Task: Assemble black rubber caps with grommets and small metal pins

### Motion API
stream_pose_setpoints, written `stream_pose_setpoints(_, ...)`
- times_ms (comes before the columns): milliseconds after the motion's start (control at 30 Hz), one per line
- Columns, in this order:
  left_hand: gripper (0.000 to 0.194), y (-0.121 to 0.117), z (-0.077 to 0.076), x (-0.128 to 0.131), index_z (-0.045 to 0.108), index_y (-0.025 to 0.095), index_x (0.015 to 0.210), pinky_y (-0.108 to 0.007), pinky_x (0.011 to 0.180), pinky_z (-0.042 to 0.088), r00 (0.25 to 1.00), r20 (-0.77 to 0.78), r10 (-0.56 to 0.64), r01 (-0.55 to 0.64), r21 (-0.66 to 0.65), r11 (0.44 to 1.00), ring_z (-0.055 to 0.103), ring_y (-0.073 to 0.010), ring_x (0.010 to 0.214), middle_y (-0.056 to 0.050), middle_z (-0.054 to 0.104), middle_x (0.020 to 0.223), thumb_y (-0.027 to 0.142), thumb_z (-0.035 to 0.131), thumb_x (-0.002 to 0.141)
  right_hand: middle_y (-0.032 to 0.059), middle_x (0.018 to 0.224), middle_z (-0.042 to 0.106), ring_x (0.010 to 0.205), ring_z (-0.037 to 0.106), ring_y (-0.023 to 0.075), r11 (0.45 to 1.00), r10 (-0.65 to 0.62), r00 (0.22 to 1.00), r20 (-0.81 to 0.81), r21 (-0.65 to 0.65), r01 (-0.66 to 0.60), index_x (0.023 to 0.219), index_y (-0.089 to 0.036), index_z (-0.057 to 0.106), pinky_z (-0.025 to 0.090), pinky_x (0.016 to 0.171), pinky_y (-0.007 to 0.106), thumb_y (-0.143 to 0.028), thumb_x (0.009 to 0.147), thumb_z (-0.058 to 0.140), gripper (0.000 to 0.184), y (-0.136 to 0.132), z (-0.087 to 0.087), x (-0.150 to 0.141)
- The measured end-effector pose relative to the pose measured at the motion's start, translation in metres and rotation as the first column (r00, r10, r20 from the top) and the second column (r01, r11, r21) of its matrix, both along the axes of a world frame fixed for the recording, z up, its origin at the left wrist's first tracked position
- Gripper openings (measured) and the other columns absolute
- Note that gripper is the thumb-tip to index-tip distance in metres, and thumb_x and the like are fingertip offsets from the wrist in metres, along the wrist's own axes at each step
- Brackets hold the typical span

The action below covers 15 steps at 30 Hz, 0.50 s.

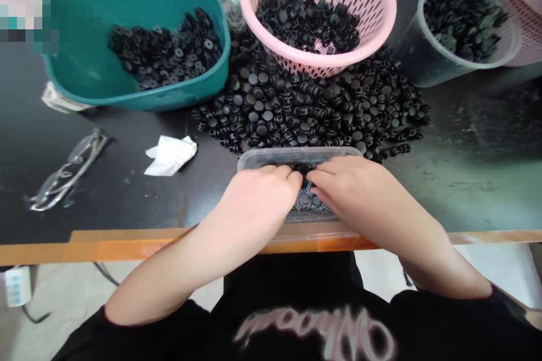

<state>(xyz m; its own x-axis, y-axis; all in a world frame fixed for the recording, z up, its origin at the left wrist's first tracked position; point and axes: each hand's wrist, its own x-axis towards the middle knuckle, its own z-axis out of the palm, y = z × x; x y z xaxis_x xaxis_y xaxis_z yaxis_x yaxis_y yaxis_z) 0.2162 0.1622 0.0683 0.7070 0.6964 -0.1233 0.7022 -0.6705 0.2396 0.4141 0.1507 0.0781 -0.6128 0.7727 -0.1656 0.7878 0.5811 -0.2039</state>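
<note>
Both my hands are over a clear plastic tray (305, 152) at the table's front edge. My left hand (265, 192) has its fingers curled together, tips pointing down into the tray. Close by on the right, my right hand (349, 180) is closed in a similar pinch. Dark small parts (303, 169) show between the fingertips; whatever each hand grips is mostly hidden. Thin silvery metal pins (307, 203) lie in the tray below, with a round black piece among them. Just behind the tray spreads a heap of small black plastic parts (296, 107).
A teal basin (139, 101) of flat black washers stands at back left. Behind the heap is a pink basket (319, 59) of black parts, with a clear tub (427, 73) to its right. Glasses (70, 172) and a crumpled tissue (170, 155) lie on the left.
</note>
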Motion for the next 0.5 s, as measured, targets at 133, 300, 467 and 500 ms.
stream_pose_setpoints(133, 0.011, 0.001, 0.000, 0.000, 0.061, 0.018, 0.084, -0.036, 0.053, 0.041, 1.000, -0.016, 0.003, -0.003, 0.025, 1.000, 0.067, -0.0254, 0.067, -0.001, 0.065, 0.075, 0.010, 0.062, 0.092, 0.0067, 0.084, 0.068, 0.076, 0.066, 0.0270, 1.000, -0.007, 1.000, 0.002, -0.017, 0.007, 0.088, -0.014, 0.071, 0.051, 0.068, 0.042, -0.004, 0.094, 0.059, 0.016, -0.002, -0.002, -0.003)
stream_pose_setpoints(300, 0.009, 0.000, 0.001, -0.005, 0.062, 0.017, 0.087, -0.040, 0.064, 0.049, 0.990, -0.020, -0.137, 0.137, 0.009, 0.991, 0.068, -0.0272, 0.072, -0.002, 0.068, 0.081, 0.009, 0.063, 0.090, 0.0075, 0.112, 0.073, 0.100, 0.070, 0.0184, 0.986, -0.164, 0.878, -0.451, -0.089, 0.139, 0.111, -0.012, 0.074, 0.054, 0.087, 0.029, -0.008, 0.098, 0.060, 0.019, 0.011, 0.005, 0.008)
stream_pose_setpoints(467, 0.016, 0.001, 0.005, -0.003, 0.063, 0.018, 0.088, -0.041, 0.067, 0.049, 0.983, -0.090, -0.160, 0.158, -0.019, 0.987, 0.067, -0.0278, 0.073, -0.003, 0.067, 0.080, 0.002, 0.062, 0.085, 0.0017, 0.103, 0.073, 0.085, 0.069, 0.0113, 0.946, -0.319, 0.759, -0.567, -0.242, 0.216, 0.106, -0.015, 0.072, 0.054, 0.076, 0.021, -0.007, 0.094, 0.062, 0.018, 0.018, 0.015, 0.020)
stream_pose_setpoints(500, 0.017, 0.002, 0.005, -0.003, 0.063, 0.017, 0.086, -0.040, 0.067, 0.049, 0.981, -0.110, -0.163, 0.161, -0.029, 0.987, 0.067, -0.0278, 0.072, -0.003, 0.067, 0.079, 0.001, 0.061, 0.084, 0.0000, 0.097, 0.073, 0.080, 0.068, 0.0106, 0.936, -0.340, 0.758, -0.557, -0.280, 0.214, 0.105, -0.016, 0.071, 0.053, 0.072, 0.021, -0.009, 0.093, 0.063, 0.016, 0.017, 0.016, 0.021)
